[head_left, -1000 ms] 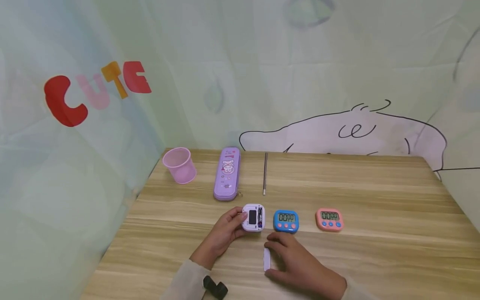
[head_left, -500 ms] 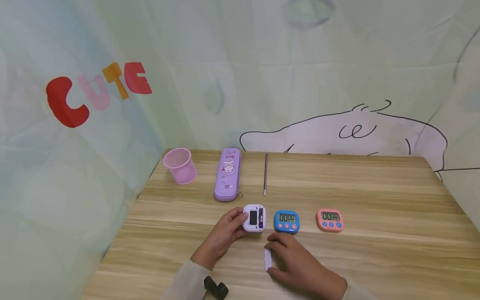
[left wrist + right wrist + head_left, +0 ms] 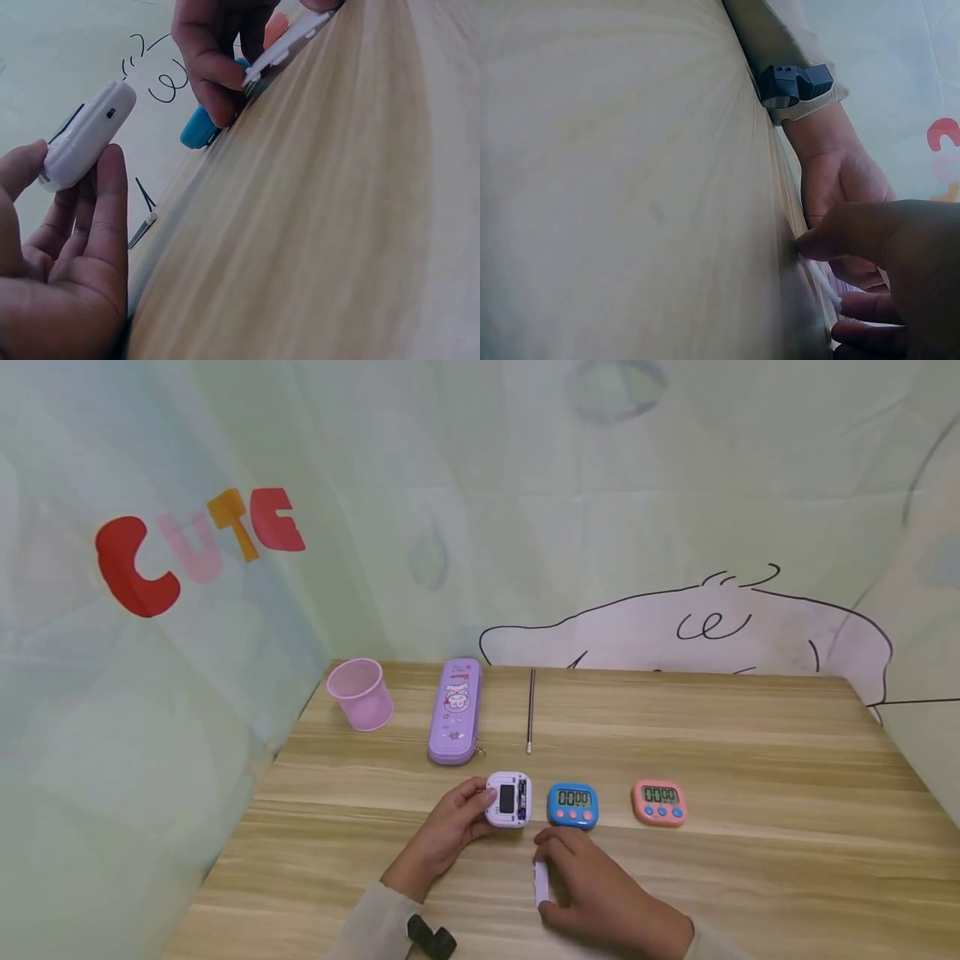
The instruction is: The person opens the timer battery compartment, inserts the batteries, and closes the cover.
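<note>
My left hand (image 3: 448, 828) grips a white digital timer (image 3: 507, 799) by its left side, thumb on top. The timer's back faces up, and its narrow battery compartment lies uncovered along the right edge, with a dark battery inside. In the left wrist view the timer (image 3: 90, 135) is seen edge-on, above the table. My right hand (image 3: 596, 889) pinches a slim white battery cover (image 3: 542, 882) between thumb and fingers, close to the tabletop and apart from the timer. Small tabs show along the cover (image 3: 289, 46) in the left wrist view.
A blue timer (image 3: 573, 806) lies just beyond my right hand, and a pink timer (image 3: 659, 802) farther right. A purple pencil case (image 3: 455, 712), a pink cup (image 3: 362, 695) and a dark pencil (image 3: 531, 710) are at the back of the wooden table (image 3: 735, 718).
My right hand has shifted slightly to the right with the battery cover in its fingers. The left hand and the white timer stay nearly where they were.
</note>
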### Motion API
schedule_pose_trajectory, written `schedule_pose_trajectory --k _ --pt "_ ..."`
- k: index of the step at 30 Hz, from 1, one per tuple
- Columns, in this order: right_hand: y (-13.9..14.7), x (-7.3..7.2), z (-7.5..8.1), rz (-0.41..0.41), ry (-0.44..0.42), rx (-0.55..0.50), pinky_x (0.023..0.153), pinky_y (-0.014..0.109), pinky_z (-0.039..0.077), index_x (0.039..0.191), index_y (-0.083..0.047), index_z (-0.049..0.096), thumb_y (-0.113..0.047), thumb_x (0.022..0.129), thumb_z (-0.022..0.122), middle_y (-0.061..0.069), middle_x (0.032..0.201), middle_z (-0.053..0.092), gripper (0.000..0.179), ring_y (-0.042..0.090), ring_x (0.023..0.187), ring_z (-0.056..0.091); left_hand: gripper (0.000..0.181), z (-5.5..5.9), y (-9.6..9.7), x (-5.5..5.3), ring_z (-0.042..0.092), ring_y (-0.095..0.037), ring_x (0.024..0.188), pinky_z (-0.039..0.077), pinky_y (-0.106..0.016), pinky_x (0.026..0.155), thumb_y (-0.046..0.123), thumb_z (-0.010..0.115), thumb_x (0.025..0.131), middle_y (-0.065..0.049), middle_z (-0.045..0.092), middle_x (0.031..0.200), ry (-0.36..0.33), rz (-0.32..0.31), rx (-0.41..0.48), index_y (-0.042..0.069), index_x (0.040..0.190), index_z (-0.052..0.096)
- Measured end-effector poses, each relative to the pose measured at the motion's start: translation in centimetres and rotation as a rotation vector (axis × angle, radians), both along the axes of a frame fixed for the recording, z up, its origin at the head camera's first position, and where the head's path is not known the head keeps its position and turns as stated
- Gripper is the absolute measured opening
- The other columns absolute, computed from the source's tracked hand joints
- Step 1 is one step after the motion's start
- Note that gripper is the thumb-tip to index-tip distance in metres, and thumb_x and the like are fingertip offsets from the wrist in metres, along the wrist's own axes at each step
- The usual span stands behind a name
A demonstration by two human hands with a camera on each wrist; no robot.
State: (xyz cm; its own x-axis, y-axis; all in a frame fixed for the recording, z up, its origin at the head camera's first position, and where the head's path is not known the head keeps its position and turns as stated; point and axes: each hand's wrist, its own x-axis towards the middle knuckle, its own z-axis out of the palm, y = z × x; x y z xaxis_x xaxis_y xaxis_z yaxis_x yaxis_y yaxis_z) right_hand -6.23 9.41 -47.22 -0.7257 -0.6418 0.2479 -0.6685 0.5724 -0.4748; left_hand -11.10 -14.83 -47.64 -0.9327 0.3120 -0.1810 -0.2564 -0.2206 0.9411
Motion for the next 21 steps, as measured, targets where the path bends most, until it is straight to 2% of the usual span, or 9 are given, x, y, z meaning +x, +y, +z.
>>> schedule_pose_trajectory --k 5,11,15,21 --pt "-0.02 -0.03 0.00 0.000 -0.012 -0.009 0.099 0.031 0.046 0.117 -0.016 0.055 -0.027 0.075 0.078 -0.007 0.117 0.052 0.049 0.009 0.112 0.048 0.033 0.04 -0.01 0.06 0.066 -0.019 0.098 0.057 -0.034 0.086 0.023 0.057 0.100 -0.011 0.065 0.113 0.005 0.000 0.002 -0.002 0.121 0.053" --pt "0.04 -0.05 0.03 0.010 -0.085 -0.019 0.101 0.034 0.046 0.124 -0.017 0.052 -0.023 0.083 0.074 -0.009 0.119 0.054 0.047 0.009 0.114 0.049 0.032 0.09 0.03 0.14 0.065 -0.018 0.098 0.057 -0.034 0.086 0.022 0.057 0.100 -0.010 0.066 0.112 0.007 -0.005 0.019 -0.001 0.122 0.053" --pt "-0.01 -0.10 -0.14 0.017 -0.107 -0.069 0.100 0.035 0.047 0.125 -0.015 0.053 -0.018 0.085 0.072 -0.008 0.120 0.056 0.045 0.010 0.114 0.051 0.032 0.09 0.04 0.20 0.065 -0.017 0.098 0.057 -0.033 0.086 0.022 0.056 0.100 -0.008 0.065 0.110 0.010 -0.010 0.028 -0.001 0.122 0.053" --pt "-0.17 -0.47 -0.53 0.005 -0.185 -0.186 0.085 0.028 0.053 0.121 -0.014 0.057 -0.009 0.088 0.069 -0.010 0.106 0.058 0.035 0.004 0.095 0.056 0.031 0.26 0.04 0.23 0.065 -0.016 0.098 0.056 -0.032 0.086 0.019 0.055 0.100 -0.008 0.065 0.111 0.017 -0.013 0.028 -0.003 0.122 0.052"
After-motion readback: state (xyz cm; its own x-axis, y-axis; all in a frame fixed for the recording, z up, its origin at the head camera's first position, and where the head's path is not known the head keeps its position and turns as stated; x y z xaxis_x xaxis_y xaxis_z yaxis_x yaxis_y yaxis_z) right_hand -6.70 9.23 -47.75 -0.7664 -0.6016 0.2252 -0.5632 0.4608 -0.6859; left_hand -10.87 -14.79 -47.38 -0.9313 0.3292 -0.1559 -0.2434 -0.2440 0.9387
